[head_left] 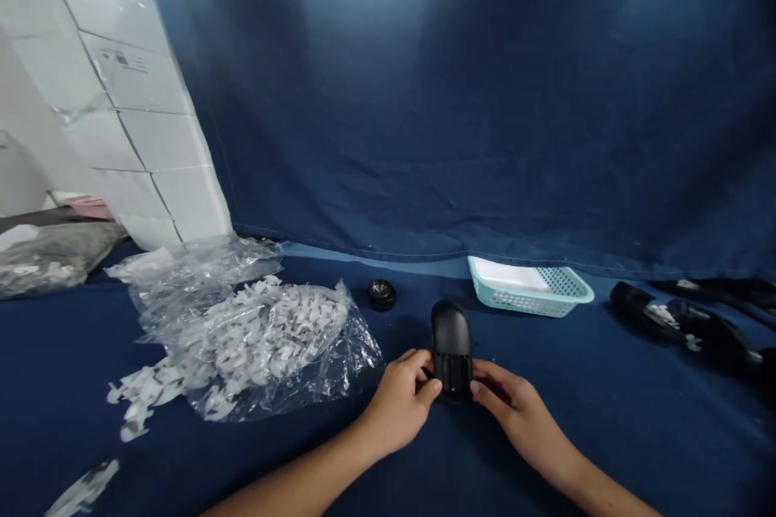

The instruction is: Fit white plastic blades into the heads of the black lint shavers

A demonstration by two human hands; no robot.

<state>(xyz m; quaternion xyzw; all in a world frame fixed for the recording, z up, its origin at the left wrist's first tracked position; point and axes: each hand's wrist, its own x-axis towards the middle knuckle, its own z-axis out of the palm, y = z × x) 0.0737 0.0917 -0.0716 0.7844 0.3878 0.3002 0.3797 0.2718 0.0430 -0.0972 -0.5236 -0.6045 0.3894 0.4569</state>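
A black oval plastic casing [452,343] stands over the blue cloth in front of me, its long axis pointing away. Its far part is smooth and rounded, while the near part has a recess like an open compartment. My left hand [403,396] grips the casing's left edge, thumb at the near side and fingers partly hidden behind it. On the opposite edge, my right hand [506,396] pinches it between thumb and fingers. A small round black dish [381,294] with something shiny inside sits just beyond my left hand.
Clear plastic bags [357,355] at left spill many small white pieces [272,331]. A light-blue perforated basket [533,303] with a white item stands at back right. Several black parts [685,323] lie far right. A blue curtain [454,113] hangs behind; white boxes [158,137] are stacked left.
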